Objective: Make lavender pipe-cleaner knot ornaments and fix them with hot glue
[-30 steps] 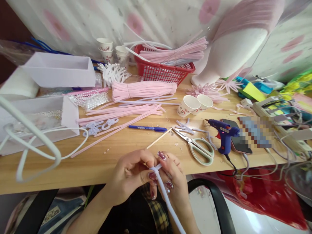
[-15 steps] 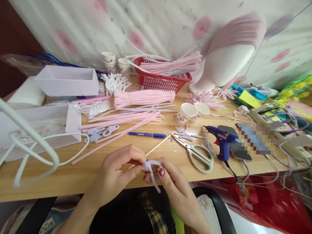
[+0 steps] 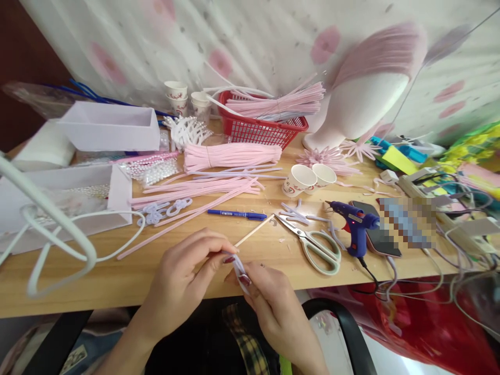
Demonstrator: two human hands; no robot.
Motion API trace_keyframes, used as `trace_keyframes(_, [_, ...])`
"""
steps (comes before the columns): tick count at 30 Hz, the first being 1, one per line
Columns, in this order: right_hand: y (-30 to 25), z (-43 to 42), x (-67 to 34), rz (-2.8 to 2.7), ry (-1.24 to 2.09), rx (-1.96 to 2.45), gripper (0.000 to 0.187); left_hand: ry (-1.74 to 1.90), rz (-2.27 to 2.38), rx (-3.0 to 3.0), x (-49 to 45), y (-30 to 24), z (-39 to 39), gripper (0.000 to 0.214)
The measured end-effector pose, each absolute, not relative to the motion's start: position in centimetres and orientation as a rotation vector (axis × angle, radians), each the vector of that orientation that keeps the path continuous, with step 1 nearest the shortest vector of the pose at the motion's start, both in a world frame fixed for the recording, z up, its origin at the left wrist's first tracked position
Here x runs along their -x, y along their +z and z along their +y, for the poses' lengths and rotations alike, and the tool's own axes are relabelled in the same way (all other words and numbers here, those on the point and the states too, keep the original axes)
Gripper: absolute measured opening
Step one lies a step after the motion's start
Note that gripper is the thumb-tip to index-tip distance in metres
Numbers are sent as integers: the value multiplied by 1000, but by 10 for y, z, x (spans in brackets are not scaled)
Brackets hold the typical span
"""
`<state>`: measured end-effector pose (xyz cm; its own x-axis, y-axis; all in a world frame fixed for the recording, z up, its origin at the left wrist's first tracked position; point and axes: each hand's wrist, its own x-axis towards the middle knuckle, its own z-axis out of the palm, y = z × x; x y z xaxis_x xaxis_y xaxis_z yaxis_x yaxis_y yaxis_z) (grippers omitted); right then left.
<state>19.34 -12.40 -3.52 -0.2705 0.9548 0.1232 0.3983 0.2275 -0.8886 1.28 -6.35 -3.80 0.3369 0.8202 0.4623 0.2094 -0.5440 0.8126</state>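
Both of my hands meet at the front edge of the wooden table (image 3: pixel 117 276). My left hand (image 3: pixel 187 278) pinches the top of a short pale lilac pipe cleaner (image 3: pixel 237 266) with thumb and forefinger. My right hand (image 3: pixel 269 302) is closed on the same pipe cleaner just below, fingers curled round it. A thin wooden stick (image 3: pixel 253 230) lies on the table just beyond my fingertips. Most of the pipe cleaner is hidden between my fingers.
Scissors (image 3: pixel 316 245), a blue glue gun (image 3: pixel 357 226) and a blue pen (image 3: pixel 236 214) lie behind my hands. Loose pink pipe cleaners (image 3: pixel 203 188), a red basket (image 3: pixel 261 127), paper cups (image 3: pixel 308 179), white boxes (image 3: pixel 109 127), a foam head (image 3: pixel 359 99) and cables (image 3: pixel 449 229) crowd the table.
My hands rose from below the table edge to over it. The long hanging tail of the pipe cleaner has been drawn in, and the loop of half a second ago is now pressed between my fingers.
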Motion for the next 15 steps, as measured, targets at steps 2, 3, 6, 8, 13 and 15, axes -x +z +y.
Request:
trace_keyframes(2, [-32, -125, -195, -1814, 1024, 1319, 28, 1202, 913, -1959, -13, -40, -64, 22])
trace_keyframes(3, [-30, -125, -196, -1836, 1007, 1361, 26, 1197, 909, -1961, -13, -41, -63, 20])
trace_keyframes(6, [-24, -124, -196, -1918, 851, 1460, 18, 1161, 881, -1963, -14, -45, -63, 19])
trace_keyframes(8, [-22, -123, -195, -1949, 754, 1482, 28, 1127, 891, -1924, -14, -45, -64, 21])
trace_keyframes(13, [-23, -120, -194, -1961, 796, 1476, 23, 1096, 828, -1719, -13, -42, -64, 24])
trace_keyframes(15, [-27, -120, -196, -1904, 868, 1437, 20, 1060, 737, -1600, -14, -41, -64, 22])
